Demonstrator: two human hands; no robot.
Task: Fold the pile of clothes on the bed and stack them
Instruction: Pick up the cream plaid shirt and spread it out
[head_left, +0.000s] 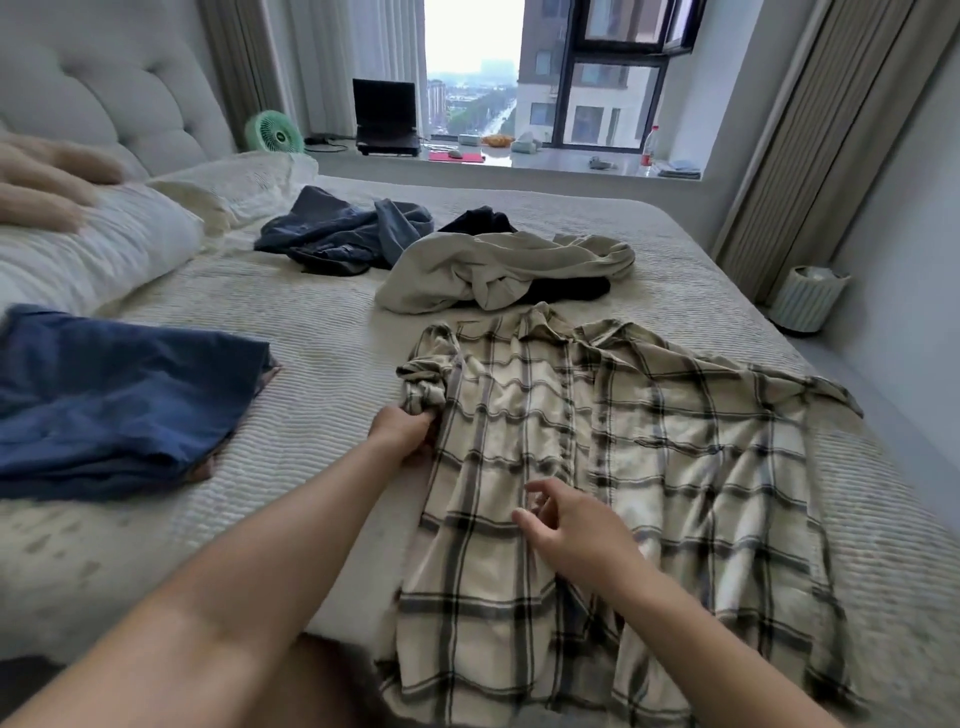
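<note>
Plaid shirt (597, 467): spread flat on the bed (322, 343), collar toward the window, nearest the person.
Left hand (408, 434): grips the bunched sleeve at the shirt's left edge.
Right hand (566, 525): above the shirt front, fingers loosely spread, holding nothing.
Folded blue garment (119, 400): on the bed's left side, apart from the shirt.
Unfolded clothes: cream garment (498, 270) just beyond the collar, over something black; dark blue garment (337, 234) farther back, near the pillow (104, 244).

Plaid shirt (597, 467) flat on bed (311, 332), left hand (402, 431) gripping its bunched sleeve.
</note>
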